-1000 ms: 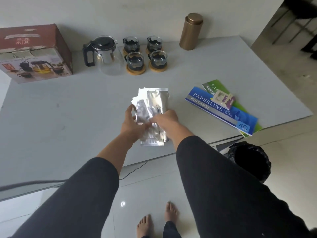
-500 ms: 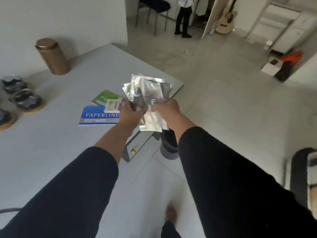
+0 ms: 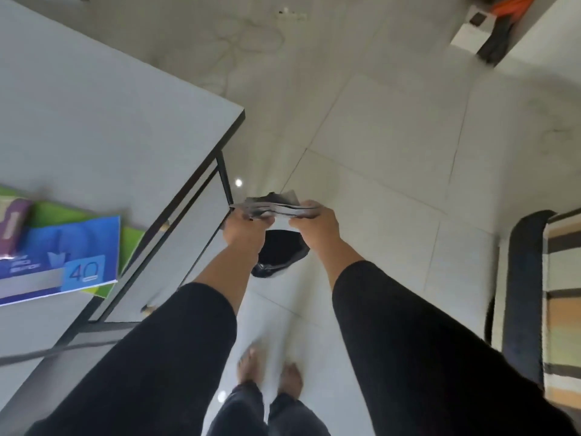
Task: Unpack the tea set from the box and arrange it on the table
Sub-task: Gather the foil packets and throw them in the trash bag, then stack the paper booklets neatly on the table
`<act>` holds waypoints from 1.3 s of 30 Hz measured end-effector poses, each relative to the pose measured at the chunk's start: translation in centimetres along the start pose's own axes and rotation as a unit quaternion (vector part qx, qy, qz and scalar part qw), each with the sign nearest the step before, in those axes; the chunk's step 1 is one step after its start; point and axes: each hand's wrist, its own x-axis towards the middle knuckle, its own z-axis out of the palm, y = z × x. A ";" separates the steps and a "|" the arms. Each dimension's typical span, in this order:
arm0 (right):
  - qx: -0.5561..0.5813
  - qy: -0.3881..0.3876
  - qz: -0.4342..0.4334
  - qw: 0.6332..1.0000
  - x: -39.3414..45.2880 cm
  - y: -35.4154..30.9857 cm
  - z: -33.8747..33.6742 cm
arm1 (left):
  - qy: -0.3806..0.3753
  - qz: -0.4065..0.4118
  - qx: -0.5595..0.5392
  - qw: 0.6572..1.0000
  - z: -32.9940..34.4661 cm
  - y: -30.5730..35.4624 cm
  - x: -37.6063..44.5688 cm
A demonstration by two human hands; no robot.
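A bundle of silver foil wrappers (image 3: pixel 273 206) is held flat and edge-on between my left hand (image 3: pixel 243 229) and my right hand (image 3: pixel 316 226). Both hands grip it out past the table's corner, directly above a black-lined waste bin (image 3: pixel 279 253) that stands on the floor. The bin is partly hidden behind my wrists. The teapot, the cups and the tea set box are out of view.
The grey table (image 3: pixel 103 130) with its black frame fills the left side. Blue and green receipt books (image 3: pixel 66 256) lie near its edge. A dark chair or sofa edge with a striped cushion (image 3: pixel 562 297) stands at the right. My bare feet (image 3: pixel 270 372) are on white floor tiles.
I have turned right and looked down; the teapot, cups and gold canister left the view. Both hands carried the foil wrappers off the table to a spot above the bin.
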 end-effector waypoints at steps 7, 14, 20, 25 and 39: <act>-0.013 -0.002 0.031 0.999 10.5 7.1 4.2 | -0.015 -0.030 0.153 0.988 6.4 -4.3 10.1; -0.011 -0.034 0.077 0.996 18.3 11.7 8.7 | -0.065 -0.039 0.146 0.986 9.4 -8.5 18.3; -0.050 -0.063 0.089 0.993 17.6 11.3 8.5 | -0.050 -0.086 0.161 0.982 8.8 -9.0 17.6; -0.065 -0.046 0.084 0.993 14.4 7.2 5.9 | -0.038 -0.121 0.130 0.983 7.3 -5.1 13.5; -0.117 -0.077 0.085 0.987 6.7 1.9 1.2 | -0.039 -0.112 0.143 0.983 2.4 -1.1 4.8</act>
